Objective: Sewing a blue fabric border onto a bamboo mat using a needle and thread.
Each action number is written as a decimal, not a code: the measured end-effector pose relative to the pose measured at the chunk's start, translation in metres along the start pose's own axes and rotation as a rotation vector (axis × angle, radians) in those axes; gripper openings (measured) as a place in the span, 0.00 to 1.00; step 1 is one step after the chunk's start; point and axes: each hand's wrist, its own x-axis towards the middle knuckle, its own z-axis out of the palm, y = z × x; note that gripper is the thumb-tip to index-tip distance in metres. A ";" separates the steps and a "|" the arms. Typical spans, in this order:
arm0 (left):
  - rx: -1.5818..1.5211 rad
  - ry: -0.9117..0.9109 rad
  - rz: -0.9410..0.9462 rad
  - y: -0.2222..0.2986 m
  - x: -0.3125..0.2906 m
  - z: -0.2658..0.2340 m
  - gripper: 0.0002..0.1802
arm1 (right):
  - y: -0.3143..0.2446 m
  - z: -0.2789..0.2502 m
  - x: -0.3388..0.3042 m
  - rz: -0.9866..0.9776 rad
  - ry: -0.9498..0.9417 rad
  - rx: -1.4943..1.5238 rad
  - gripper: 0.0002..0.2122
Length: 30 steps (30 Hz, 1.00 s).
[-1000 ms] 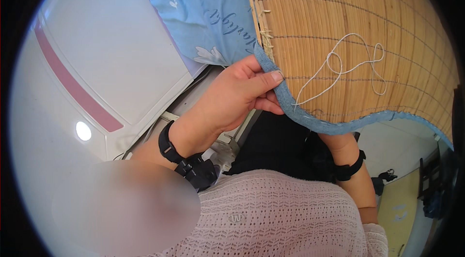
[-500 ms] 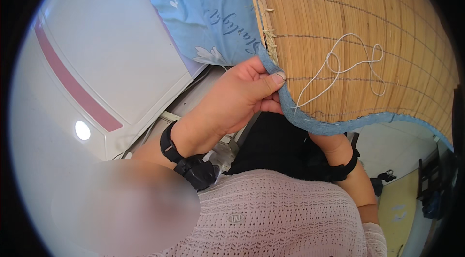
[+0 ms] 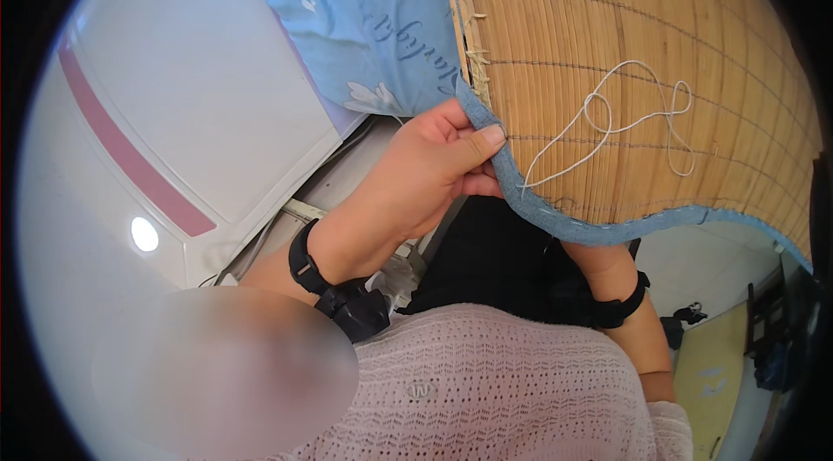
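My left hand (image 3: pixel 451 153) pinches the blue cloth edging (image 3: pixel 555 222) of a bamboo mat (image 3: pixel 625 18), thumb on top and fingers curled underneath. White thread (image 3: pixel 596 147) lies in loose loops on the slats, and one end of it meets the edging just right of my left hand. Rough frayed ends show along the mat's left edge, above the pinched spot. Of my right hand (image 3: pixel 597 254) only the wrist side shows below the edging; its fingers are hidden under the mat.
A blue printed cloth (image 3: pixel 373 27) lies beyond my left hand. To the left stands a white glossy surface with a pink stripe (image 3: pixel 130 140). Black trousers (image 3: pixel 495 257) are below the mat, and a pale yellow panel (image 3: pixel 711 374) is at the lower right.
My left hand and the edging in it have shifted slightly left. The right wrist has moved a little right and down beneath the mat. The thread keeps nearly the same loops.
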 end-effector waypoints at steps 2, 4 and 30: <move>0.011 -0.006 -0.001 0.002 -0.002 0.001 0.13 | 0.000 -0.004 0.000 -0.031 -0.022 -0.050 0.25; 0.023 -0.016 0.002 0.002 -0.001 0.000 0.13 | 0.001 -0.007 0.001 -0.001 -0.024 0.063 0.25; 0.067 0.039 -0.075 0.003 0.001 -0.008 0.14 | 0.001 0.003 0.004 0.055 -0.089 0.112 0.26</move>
